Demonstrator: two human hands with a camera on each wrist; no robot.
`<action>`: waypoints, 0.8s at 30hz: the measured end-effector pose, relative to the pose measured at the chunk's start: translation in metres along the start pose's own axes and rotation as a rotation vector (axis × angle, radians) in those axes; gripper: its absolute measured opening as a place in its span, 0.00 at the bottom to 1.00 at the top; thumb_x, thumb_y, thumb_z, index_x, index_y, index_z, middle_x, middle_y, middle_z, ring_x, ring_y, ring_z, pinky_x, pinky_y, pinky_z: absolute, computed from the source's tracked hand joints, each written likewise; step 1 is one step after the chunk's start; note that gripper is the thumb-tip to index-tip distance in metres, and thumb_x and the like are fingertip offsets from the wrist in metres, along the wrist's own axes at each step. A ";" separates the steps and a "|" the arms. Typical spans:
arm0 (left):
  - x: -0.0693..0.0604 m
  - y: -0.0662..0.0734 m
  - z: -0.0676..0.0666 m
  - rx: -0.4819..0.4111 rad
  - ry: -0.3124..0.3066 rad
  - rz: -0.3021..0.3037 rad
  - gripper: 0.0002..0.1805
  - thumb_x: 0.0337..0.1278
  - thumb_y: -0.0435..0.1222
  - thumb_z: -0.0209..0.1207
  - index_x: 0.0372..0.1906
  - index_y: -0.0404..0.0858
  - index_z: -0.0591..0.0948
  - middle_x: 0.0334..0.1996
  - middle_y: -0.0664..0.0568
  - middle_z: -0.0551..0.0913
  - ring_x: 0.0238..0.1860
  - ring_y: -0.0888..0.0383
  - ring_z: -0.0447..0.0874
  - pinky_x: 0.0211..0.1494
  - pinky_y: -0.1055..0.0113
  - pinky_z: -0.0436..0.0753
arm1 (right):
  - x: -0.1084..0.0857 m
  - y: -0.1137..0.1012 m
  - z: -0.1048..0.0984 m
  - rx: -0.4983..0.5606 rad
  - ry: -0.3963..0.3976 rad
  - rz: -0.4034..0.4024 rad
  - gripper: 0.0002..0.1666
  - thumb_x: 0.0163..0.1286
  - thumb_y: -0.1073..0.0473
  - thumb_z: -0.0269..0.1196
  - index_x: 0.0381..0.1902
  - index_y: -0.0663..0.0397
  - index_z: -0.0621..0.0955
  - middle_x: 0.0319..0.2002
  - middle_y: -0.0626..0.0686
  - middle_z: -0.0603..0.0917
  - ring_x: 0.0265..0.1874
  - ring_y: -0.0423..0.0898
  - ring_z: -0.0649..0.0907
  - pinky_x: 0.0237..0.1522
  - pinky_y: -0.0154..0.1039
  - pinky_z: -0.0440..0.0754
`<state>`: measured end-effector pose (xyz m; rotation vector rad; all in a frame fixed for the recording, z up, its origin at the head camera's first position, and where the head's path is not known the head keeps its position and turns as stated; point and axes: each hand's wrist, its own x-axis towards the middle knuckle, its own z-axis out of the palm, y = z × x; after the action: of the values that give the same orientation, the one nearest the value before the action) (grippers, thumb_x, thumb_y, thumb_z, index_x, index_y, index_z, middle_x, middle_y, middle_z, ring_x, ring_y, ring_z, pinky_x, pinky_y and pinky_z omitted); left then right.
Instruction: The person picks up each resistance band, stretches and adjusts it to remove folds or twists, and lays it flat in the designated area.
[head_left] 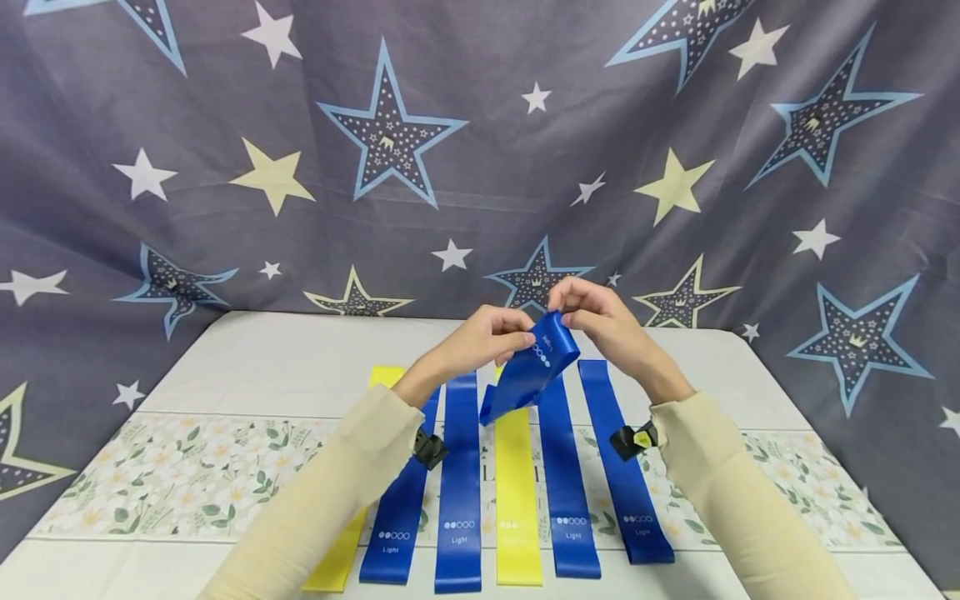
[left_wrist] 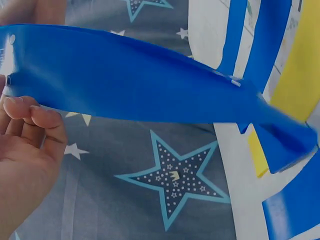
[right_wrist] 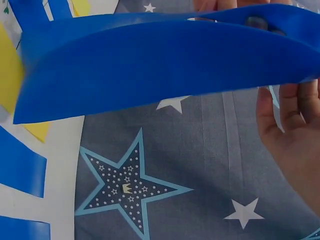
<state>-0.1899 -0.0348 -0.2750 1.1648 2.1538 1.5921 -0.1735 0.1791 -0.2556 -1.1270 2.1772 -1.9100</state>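
Observation:
A blue resistance band (head_left: 521,379) is held up in the air above the table, its printed end at the top and its other end hanging down to the left. My left hand (head_left: 483,337) pinches it near the print, thumb on the front face. At the top fold, my right hand (head_left: 607,325) grips the band between thumb and fingers. Seen from the left wrist, the loop band (left_wrist: 130,75) stretches away from the left hand (left_wrist: 30,145). In the right wrist view its two layers (right_wrist: 150,65) bow apart beside the right hand (right_wrist: 295,125).
Below lie several flat bands in a row: a yellow band (head_left: 337,554) at left, blue bands (head_left: 459,467) marked "Light", and another yellow band (head_left: 517,500) in the middle. They rest on a white table (head_left: 247,358) with a floral strip. Behind hangs a star-patterned cloth (head_left: 480,167).

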 end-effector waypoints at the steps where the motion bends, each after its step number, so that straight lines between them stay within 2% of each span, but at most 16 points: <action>1: 0.000 0.000 0.001 0.004 0.001 0.009 0.10 0.66 0.30 0.50 0.41 0.27 0.79 0.19 0.55 0.69 0.21 0.56 0.67 0.28 0.71 0.69 | 0.000 0.000 -0.001 0.006 -0.015 -0.007 0.15 0.64 0.74 0.44 0.36 0.53 0.75 0.27 0.44 0.76 0.25 0.39 0.74 0.31 0.31 0.75; 5: 0.000 -0.001 0.005 0.025 0.008 0.047 0.09 0.65 0.30 0.52 0.40 0.27 0.80 0.20 0.55 0.70 0.23 0.52 0.68 0.30 0.71 0.70 | 0.002 -0.001 -0.005 0.031 -0.094 -0.048 0.18 0.62 0.75 0.42 0.35 0.52 0.75 0.25 0.45 0.75 0.23 0.40 0.74 0.28 0.32 0.75; 9: 0.000 -0.002 0.009 0.039 0.010 0.064 0.08 0.63 0.29 0.53 0.40 0.28 0.80 0.24 0.55 0.74 0.26 0.57 0.70 0.32 0.70 0.71 | 0.003 -0.004 -0.006 0.051 -0.176 -0.085 0.19 0.60 0.76 0.41 0.34 0.52 0.75 0.25 0.46 0.74 0.23 0.42 0.73 0.27 0.33 0.74; 13: 0.001 -0.002 0.014 0.033 0.017 0.074 0.06 0.63 0.29 0.54 0.38 0.28 0.79 0.28 0.49 0.77 0.29 0.60 0.71 0.35 0.70 0.71 | 0.003 -0.005 -0.007 0.042 -0.209 -0.099 0.19 0.59 0.76 0.41 0.35 0.53 0.75 0.26 0.45 0.75 0.24 0.42 0.74 0.28 0.33 0.75; 18: 0.001 -0.003 0.018 0.032 0.096 0.067 0.07 0.64 0.30 0.54 0.41 0.29 0.79 0.27 0.51 0.74 0.31 0.59 0.70 0.37 0.70 0.70 | 0.002 -0.008 -0.009 -0.006 -0.169 -0.109 0.17 0.63 0.75 0.44 0.37 0.53 0.75 0.28 0.44 0.78 0.25 0.40 0.76 0.30 0.31 0.77; 22: 0.001 -0.005 0.020 0.027 0.196 0.029 0.09 0.64 0.30 0.54 0.44 0.30 0.79 0.21 0.54 0.68 0.25 0.59 0.66 0.32 0.71 0.66 | 0.000 -0.014 -0.009 -0.073 -0.080 -0.074 0.13 0.67 0.74 0.49 0.37 0.53 0.76 0.30 0.45 0.79 0.27 0.39 0.77 0.35 0.30 0.79; 24: 0.001 -0.006 0.021 0.011 0.258 0.009 0.09 0.64 0.31 0.54 0.46 0.30 0.78 0.20 0.55 0.66 0.23 0.59 0.64 0.30 0.71 0.65 | -0.001 -0.018 -0.008 -0.127 -0.006 -0.036 0.09 0.68 0.73 0.51 0.37 0.57 0.76 0.30 0.44 0.79 0.27 0.39 0.78 0.37 0.30 0.81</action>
<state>-0.1810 -0.0196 -0.2880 1.0217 2.3169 1.8247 -0.1680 0.1865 -0.2382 -1.1968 2.3193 -1.8016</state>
